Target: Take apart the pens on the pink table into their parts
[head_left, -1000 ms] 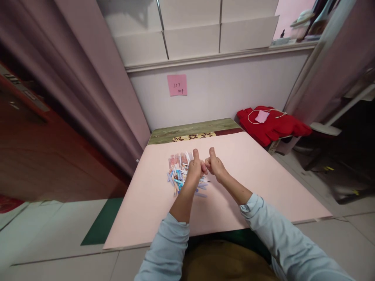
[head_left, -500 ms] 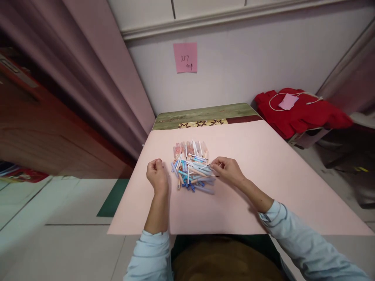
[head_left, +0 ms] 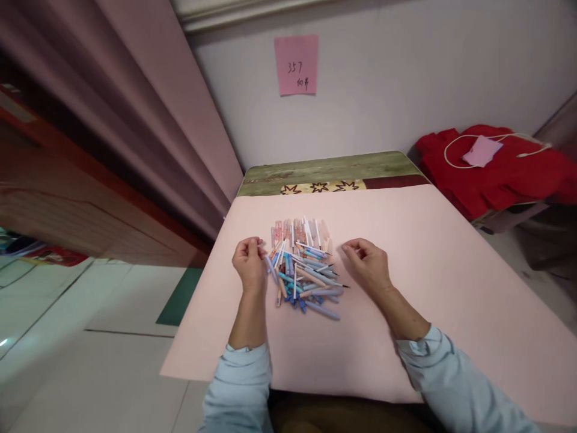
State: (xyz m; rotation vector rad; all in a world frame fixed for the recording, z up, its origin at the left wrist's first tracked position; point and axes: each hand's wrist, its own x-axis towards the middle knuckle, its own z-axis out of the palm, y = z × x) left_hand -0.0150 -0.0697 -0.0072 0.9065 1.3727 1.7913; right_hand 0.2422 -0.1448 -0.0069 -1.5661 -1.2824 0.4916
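Note:
A loose pile of pens [head_left: 311,276] in blue, lilac, peach and white lies on the pink table cover, several with thin dark tips. Behind it, clear and pinkish pens [head_left: 295,231] lie side by side in a row. My left hand [head_left: 250,264] is closed in a pinch at the pile's left edge, close to a lilac pen [head_left: 271,269]; whatever its fingertips may hold is hidden. To the right of the pile, my right hand [head_left: 368,264] hovers apart from the pens. Its thumb and bent fingers are together, and nothing shows in them.
The pink cover [head_left: 451,300] spreads over a green wood-patterned table [head_left: 315,168]. A pink note [head_left: 296,65] is on the wall. Red cloth [head_left: 509,180] with a white cable [head_left: 455,163] lies at the right. A curtain [head_left: 157,120] hangs on the left.
My right hand has drawn away from the pens at the pile's right side. My left hand's fingers have come closer to the pile. The camera view has tilted down and shifted left.

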